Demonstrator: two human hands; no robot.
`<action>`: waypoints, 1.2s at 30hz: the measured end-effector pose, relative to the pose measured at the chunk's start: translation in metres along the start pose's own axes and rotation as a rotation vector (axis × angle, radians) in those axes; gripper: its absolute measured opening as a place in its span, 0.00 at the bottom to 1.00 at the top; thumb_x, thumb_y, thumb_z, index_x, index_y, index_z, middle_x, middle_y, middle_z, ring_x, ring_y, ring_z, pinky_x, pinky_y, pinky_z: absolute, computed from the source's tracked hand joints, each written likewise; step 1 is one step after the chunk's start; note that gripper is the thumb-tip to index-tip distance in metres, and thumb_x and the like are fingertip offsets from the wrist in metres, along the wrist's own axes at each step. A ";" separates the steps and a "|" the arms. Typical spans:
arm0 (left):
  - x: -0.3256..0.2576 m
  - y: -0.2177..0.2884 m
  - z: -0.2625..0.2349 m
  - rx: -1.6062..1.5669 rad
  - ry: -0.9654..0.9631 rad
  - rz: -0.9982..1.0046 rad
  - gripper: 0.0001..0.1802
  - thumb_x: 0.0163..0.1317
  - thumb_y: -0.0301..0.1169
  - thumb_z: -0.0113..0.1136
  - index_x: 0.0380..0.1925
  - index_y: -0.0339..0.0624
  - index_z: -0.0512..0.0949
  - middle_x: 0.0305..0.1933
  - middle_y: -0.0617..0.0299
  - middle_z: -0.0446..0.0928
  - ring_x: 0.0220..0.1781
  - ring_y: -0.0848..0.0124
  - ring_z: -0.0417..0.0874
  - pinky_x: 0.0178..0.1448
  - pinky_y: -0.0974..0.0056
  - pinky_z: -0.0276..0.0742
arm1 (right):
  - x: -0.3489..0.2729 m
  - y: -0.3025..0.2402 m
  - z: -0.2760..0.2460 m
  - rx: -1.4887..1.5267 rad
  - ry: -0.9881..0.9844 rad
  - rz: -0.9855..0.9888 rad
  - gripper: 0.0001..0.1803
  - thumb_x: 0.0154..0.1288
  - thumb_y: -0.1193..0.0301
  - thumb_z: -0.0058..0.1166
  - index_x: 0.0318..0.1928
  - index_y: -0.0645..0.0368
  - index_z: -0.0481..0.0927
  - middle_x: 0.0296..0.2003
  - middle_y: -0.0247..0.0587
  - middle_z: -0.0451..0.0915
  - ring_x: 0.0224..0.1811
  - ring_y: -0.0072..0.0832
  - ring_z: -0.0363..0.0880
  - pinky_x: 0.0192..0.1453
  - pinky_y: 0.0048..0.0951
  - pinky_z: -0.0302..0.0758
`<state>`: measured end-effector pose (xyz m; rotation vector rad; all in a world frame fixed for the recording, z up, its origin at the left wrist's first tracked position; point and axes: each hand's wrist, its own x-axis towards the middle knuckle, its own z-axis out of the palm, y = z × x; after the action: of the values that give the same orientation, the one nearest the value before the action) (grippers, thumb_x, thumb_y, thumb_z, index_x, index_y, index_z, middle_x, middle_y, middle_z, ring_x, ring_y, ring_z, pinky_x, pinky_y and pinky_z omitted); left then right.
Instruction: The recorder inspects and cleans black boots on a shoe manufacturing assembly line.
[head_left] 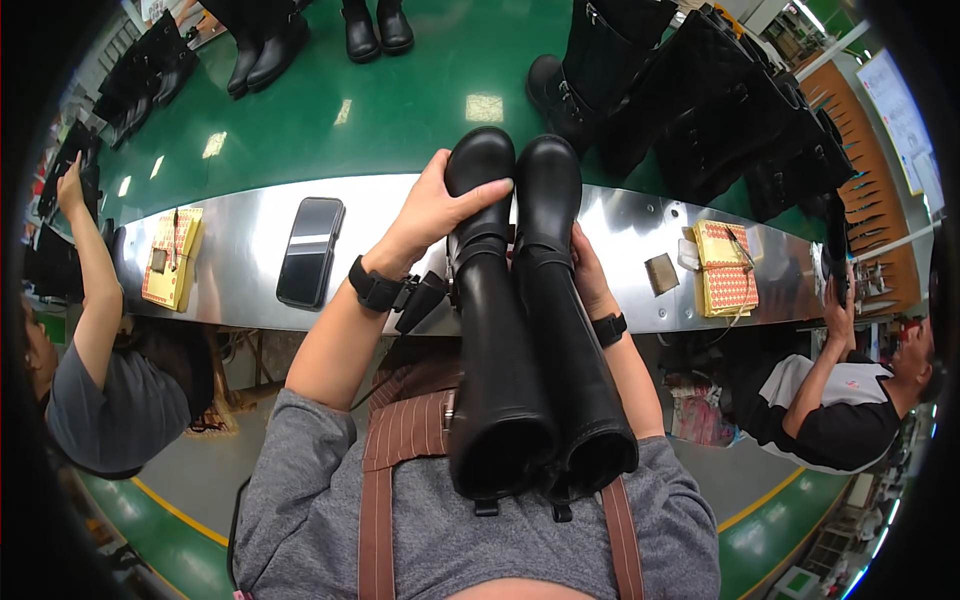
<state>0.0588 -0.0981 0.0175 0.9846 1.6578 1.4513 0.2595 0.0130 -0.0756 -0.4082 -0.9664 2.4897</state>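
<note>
A pair of tall black boots lies side by side in front of my chest, toes pointing away from me and open tops toward me. My left hand [430, 205] is closed around the foot of the left boot [495, 350], its thumb across the instep below the toe. Along the outer side of the right boot [565, 340], my right hand [591, 268] grips near the ankle, with most of its fingers hidden behind the boot. Straps cross both ankles. The feet of the boots are over the metal edge of the bench [385, 240].
A phone [311, 252] and a yellow patterned pad [173, 258] lie left on the metal strip. Another pad [725, 268] and a small brown block [661, 273] lie right. Black buckled boots [700, 110] crowd the far right. Co-workers sit on both sides.
</note>
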 end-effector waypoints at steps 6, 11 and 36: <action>0.004 -0.030 -0.006 0.024 0.083 0.147 0.30 0.70 0.48 0.52 0.56 0.30 0.68 0.48 0.52 0.77 0.50 0.72 0.78 0.54 0.67 0.73 | 0.004 0.002 -0.004 0.003 -0.017 -0.025 0.24 0.74 0.57 0.40 0.59 0.64 0.72 0.53 0.42 0.78 0.54 0.30 0.77 0.60 0.31 0.72; 0.007 -0.052 -0.019 -0.804 -0.243 -0.001 0.25 0.76 0.41 0.39 0.64 0.34 0.64 0.61 0.57 0.73 0.60 0.70 0.75 0.66 0.64 0.69 | 0.006 -0.005 -0.008 -0.056 0.006 -0.064 0.24 0.73 0.57 0.42 0.58 0.62 0.73 0.54 0.40 0.78 0.55 0.29 0.76 0.63 0.32 0.69; 0.000 -0.066 -0.020 -1.180 -0.620 -0.017 0.33 0.72 0.55 0.36 0.56 0.37 0.72 0.54 0.52 0.77 0.53 0.63 0.80 0.61 0.56 0.77 | 0.014 -0.013 0.011 -0.094 0.054 0.166 0.28 0.76 0.49 0.35 0.61 0.56 0.70 0.58 0.38 0.74 0.60 0.29 0.70 0.67 0.36 0.64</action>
<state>0.0353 -0.1127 -0.0461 0.5868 0.2189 1.5288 0.2463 0.0227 -0.0603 -0.6056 -1.0708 2.5718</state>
